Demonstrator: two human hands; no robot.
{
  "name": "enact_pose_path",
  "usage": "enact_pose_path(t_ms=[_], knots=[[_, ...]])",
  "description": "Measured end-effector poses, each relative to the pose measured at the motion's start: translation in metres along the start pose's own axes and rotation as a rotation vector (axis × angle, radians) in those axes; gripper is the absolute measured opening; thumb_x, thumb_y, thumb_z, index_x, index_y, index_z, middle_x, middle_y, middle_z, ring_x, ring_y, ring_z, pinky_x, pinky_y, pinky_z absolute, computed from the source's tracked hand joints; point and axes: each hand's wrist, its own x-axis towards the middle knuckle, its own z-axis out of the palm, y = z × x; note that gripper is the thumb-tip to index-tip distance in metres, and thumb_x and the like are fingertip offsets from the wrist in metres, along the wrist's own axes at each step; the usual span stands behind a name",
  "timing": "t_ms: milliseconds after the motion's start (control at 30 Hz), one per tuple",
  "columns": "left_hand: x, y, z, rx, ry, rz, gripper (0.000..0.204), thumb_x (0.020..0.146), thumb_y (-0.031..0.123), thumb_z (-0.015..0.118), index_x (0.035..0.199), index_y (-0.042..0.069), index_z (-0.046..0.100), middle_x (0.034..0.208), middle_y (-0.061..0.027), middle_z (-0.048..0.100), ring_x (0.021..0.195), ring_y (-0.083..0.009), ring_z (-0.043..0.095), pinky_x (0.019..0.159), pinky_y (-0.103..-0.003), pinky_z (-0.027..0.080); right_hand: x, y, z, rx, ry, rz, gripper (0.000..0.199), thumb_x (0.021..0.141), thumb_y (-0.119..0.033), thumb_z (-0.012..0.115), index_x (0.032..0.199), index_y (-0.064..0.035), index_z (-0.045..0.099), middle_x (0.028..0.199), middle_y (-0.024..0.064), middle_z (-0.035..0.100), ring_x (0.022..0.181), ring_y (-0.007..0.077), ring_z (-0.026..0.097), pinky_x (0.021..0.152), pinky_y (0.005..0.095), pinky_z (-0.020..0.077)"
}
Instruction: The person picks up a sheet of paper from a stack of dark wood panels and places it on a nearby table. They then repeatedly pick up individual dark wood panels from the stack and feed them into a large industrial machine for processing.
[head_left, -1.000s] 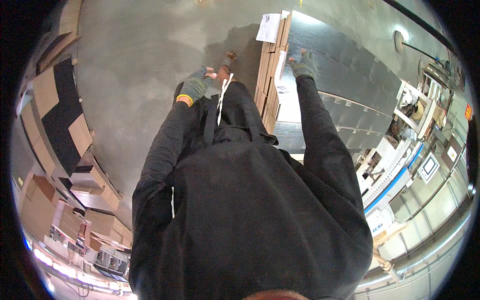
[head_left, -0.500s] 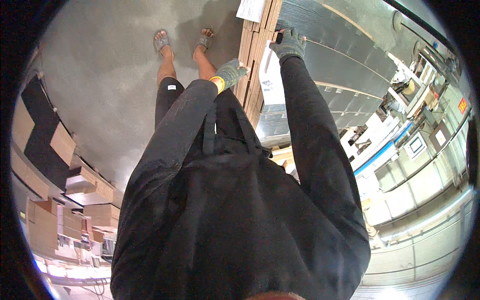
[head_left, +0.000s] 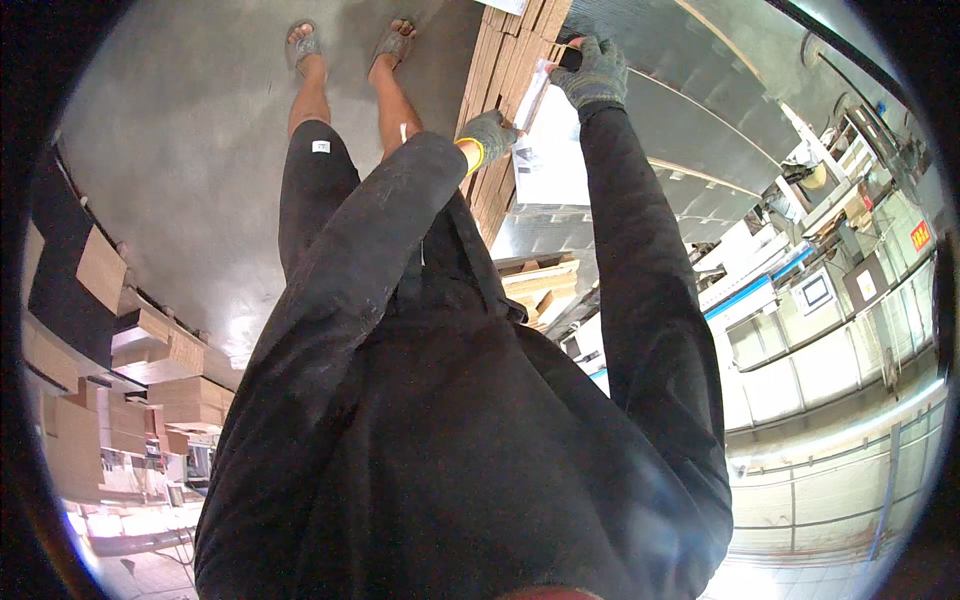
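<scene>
My left hand (head_left: 488, 139), in a grey knit glove with a yellow cuff, is at the side of a stack of brown-edged boards (head_left: 490, 75). Its curled fingers reach the top edge beside a white printed sheet (head_left: 553, 163); what they grip, if anything, is hidden. My right hand (head_left: 597, 76), in a similar glove with bare fingertips, is closed at the sheet's far end. A small black thing (head_left: 571, 59) shows by its thumb, too small to name. The sheet lies on the dark board surface (head_left: 690, 115).
Grey floor (head_left: 190, 170) extends to the left, with my sandalled feet on it. Brown board piles (head_left: 185, 400) stand at the lower left. More wood pieces (head_left: 540, 288) lie near my waist. A machine with a blue strip (head_left: 740, 297) and a small screen (head_left: 816, 292) stands at the right.
My left hand has shifted right, closer to the sheet's edge. My right hand stays by the sheet's far end. The whole view has shifted slightly, and more of the sheet shows.
</scene>
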Motion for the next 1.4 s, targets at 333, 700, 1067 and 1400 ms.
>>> enact_pose_path(t_ms=[333, 700, 1067, 1400], knots=[[-0.043, 0.004, -0.026, 0.307, 0.001, 0.282, 0.045, 0.087, 0.032, 0.063, 0.116, -0.003, 0.063, 0.106, -0.0241, 0.069, 0.097, -0.0382, 0.065, 0.085, -0.043, 0.05, -0.031, 0.002, -0.081, -0.006, 0.101, -0.043, 0.056, 0.062, -0.054, 0.084, 0.106, -0.026, 0.063, 0.117, 0.0094, 0.055, 0.121, 0.0384, 0.046, 0.105, 0.0569, 0.0321], [-0.156, 0.044, -0.364, -0.253, 0.197, 0.314, 0.051, 0.103, 0.036, 0.044, 0.142, 0.003, 0.042, 0.137, -0.015, 0.049, 0.128, -0.0268, 0.046, 0.105, -0.039, 0.043, -0.093, -0.009, -0.071, 0.042, -0.001, 0.196, 0.076, 0.081, -0.049, 0.067, 0.148, -0.0212, 0.042, 0.155, 0.0163, 0.028, 0.148, 0.0376, 0.016, 0.118, 0.0549, 0.0178], [-0.296, -0.033, -0.581, -0.655, 0.667, 0.521, 0.042, 0.099, 0.043, 0.048, 0.124, 0.01, 0.057, 0.104, -0.0078, 0.067, 0.093, -0.0223, 0.064, 0.067, -0.035, 0.05, -0.193, -0.069, 0.03, 0.437, 0.415, 0.749, 0.065, 0.093, -0.04, 0.059, 0.147, -0.0062, 0.043, 0.158, 0.0186, 0.026, 0.146, 0.0395, 0.022, 0.118, 0.0486, 0.0261], [-0.218, 0.19, -0.511, -0.231, 0.476, 0.767, 0.043, 0.093, 0.02, 0.066, 0.13, 0.004, 0.053, 0.11, -0.0052, 0.061, 0.094, -0.0195, 0.058, 0.079, -0.036, 0.049, -0.101, -0.146, -0.047, 0.574, 0.451, 0.671, 0.048, 0.084, -0.045, 0.071, 0.115, -0.0077, 0.066, 0.133, 0.0179, 0.054, 0.123, 0.0358, 0.052, 0.099, 0.0461, 0.045]])
